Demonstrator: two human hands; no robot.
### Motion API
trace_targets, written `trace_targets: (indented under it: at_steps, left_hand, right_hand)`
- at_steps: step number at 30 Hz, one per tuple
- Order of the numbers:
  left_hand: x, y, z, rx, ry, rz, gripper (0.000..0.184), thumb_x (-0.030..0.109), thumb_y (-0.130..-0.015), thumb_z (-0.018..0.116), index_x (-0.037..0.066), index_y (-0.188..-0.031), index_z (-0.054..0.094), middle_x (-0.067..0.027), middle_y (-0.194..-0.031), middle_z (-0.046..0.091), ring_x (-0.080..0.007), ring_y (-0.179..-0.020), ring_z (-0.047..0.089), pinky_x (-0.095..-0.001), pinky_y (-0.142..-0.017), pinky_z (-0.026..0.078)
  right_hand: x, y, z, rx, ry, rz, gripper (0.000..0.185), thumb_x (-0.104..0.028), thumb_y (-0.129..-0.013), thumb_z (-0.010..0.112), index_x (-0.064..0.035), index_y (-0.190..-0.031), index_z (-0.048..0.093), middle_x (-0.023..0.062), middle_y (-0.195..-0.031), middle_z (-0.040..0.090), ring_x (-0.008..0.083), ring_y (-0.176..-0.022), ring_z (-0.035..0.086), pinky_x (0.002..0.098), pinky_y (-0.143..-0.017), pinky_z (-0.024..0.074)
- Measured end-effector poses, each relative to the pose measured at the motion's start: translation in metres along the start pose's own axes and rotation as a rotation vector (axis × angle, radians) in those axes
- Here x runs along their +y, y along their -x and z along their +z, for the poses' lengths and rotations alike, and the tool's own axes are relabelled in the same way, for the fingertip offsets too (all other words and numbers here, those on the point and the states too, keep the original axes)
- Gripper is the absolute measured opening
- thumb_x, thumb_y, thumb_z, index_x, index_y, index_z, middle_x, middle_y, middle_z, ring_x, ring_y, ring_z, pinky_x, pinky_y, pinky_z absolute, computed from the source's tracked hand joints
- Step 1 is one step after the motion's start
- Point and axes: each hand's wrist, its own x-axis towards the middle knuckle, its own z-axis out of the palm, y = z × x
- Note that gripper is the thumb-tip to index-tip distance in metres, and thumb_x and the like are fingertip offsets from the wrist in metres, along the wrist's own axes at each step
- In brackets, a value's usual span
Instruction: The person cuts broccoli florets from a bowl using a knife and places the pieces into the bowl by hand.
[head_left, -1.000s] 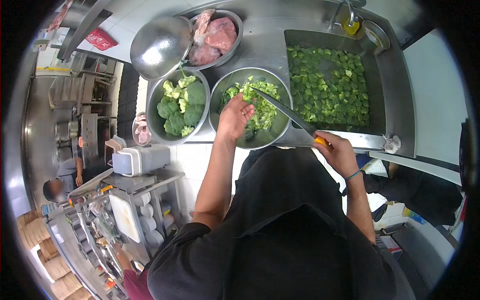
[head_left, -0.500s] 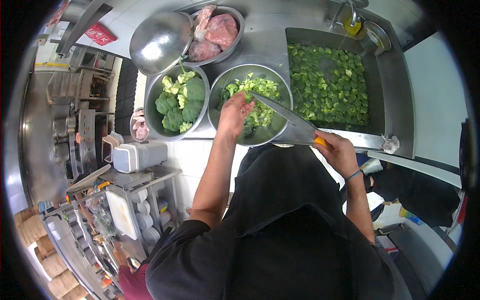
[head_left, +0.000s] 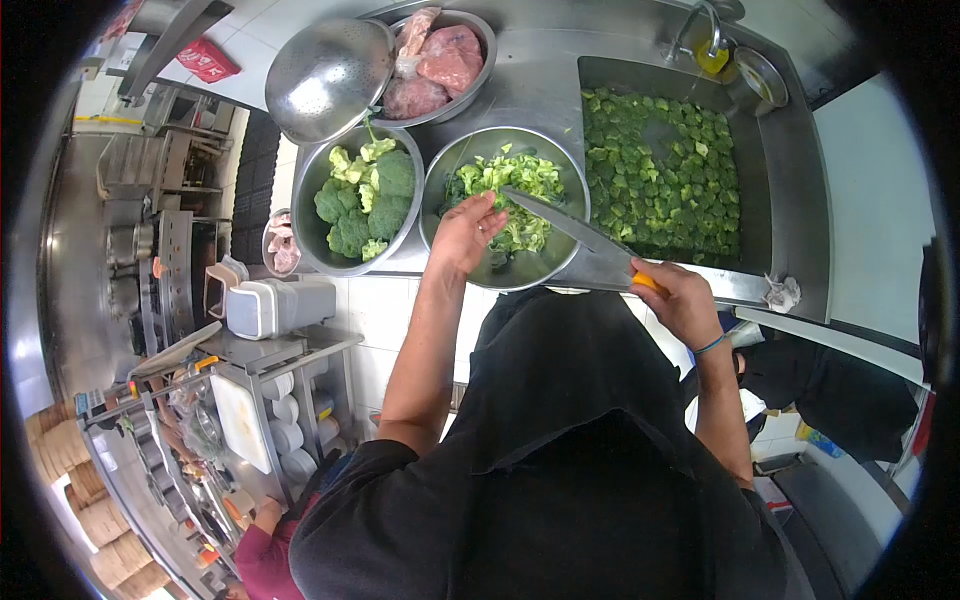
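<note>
My right hand (head_left: 682, 303) grips a large kitchen knife (head_left: 580, 230) by its orange handle, the blade slanting up and left over a steel bowl (head_left: 432, 215). Cut pieces of broccoli (head_left: 527, 182) fill much of that bowl. Over its left side, my left hand (head_left: 466, 234) is closed in a pinch beside the knife tip. Green shows at its fingertips, but what they hold is too small to make out. To the left, another steel bowl (head_left: 314, 245) contains large broccoli heads (head_left: 345, 205).
A sink (head_left: 760, 200) at right holds many floating broccoli florets (head_left: 660, 170), below a tap (head_left: 690, 30). Behind the bowls are a perforated steel colander (head_left: 330, 80) and a bowl of raw meat (head_left: 450, 60). At lower left, another person's maroon sleeve (head_left: 262, 560) shows near a steel cart (head_left: 320, 350).
The whole view has shifted slightly. Both hands and the knife keep nearly the same places over the bowl. The other person's arm at lower left has moved a little.
</note>
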Motion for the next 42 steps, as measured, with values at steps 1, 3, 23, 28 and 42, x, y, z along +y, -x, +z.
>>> trace_targets:
  at_steps: [1,3,23,28,42]
  left_hand:
    - [0.0,0.0,0.0,0.005,-0.007,0.001,0.023,0.018,-0.101,0.076,0.003,-0.115,0.064,-0.0055,-0.099,0.066,-0.0207,-0.094,0.069,-0.0349,-0.093,0.058]
    - [0.0,0.0,-0.002,0.014,-0.021,0.003,0.024,0.018,-0.101,0.077,0.002,-0.114,0.064,-0.0059,-0.099,0.066,-0.0206,-0.093,0.069,-0.0349,-0.093,0.058]
    - [-0.025,-0.014,-0.017,0.12,-0.111,-0.015,0.044,0.018,-0.101,0.077,-0.005,-0.13,0.054,-0.011,-0.104,0.065,-0.0254,-0.094,0.072,-0.0385,-0.092,0.061]
    - [-0.028,-0.02,-0.013,0.148,-0.101,-0.005,0.045,0.018,-0.101,0.077,-0.006,-0.131,0.054,-0.012,-0.105,0.065,-0.0264,-0.095,0.072,-0.0384,-0.091,0.061]
    - [-0.053,-0.013,0.024,0.101,-0.23,0.139,0.031,0.015,-0.094,0.084,0.001,-0.117,0.068,-0.0026,-0.097,0.07,-0.0107,-0.08,0.066,-0.0282,-0.074,0.055]
  right_hand:
    - [-0.002,0.0,0.002,-0.002,-0.001,0.0,0.044,-0.026,-0.089,0.086,-0.0148,-0.13,0.075,0.0139,-0.094,0.075,0.0351,-0.08,0.073,0.0412,-0.07,0.0571]
    - [-0.005,0.0,0.006,-0.005,-0.005,0.007,0.043,-0.025,-0.09,0.086,-0.0148,-0.13,0.075,0.014,-0.095,0.075,0.0354,-0.081,0.073,0.0415,-0.07,0.0571]
    - [-0.011,-0.013,0.031,-0.067,0.11,0.003,0.034,-0.034,-0.097,0.077,-0.0139,-0.125,0.075,0.0157,-0.105,0.079,0.0379,-0.092,0.075,0.0461,-0.077,0.0599]
    - [-0.014,-0.022,0.035,-0.066,0.093,0.005,0.035,-0.036,-0.098,0.075,-0.0127,-0.124,0.075,0.0154,-0.108,0.079,0.0385,-0.095,0.075,0.0471,-0.08,0.0598]
    - [-0.008,-0.04,0.053,-0.12,0.137,0.068,0.036,-0.043,-0.102,0.066,-0.0125,-0.12,0.071,0.0179,-0.095,0.075,0.0431,-0.088,0.072,0.0529,-0.076,0.0562]
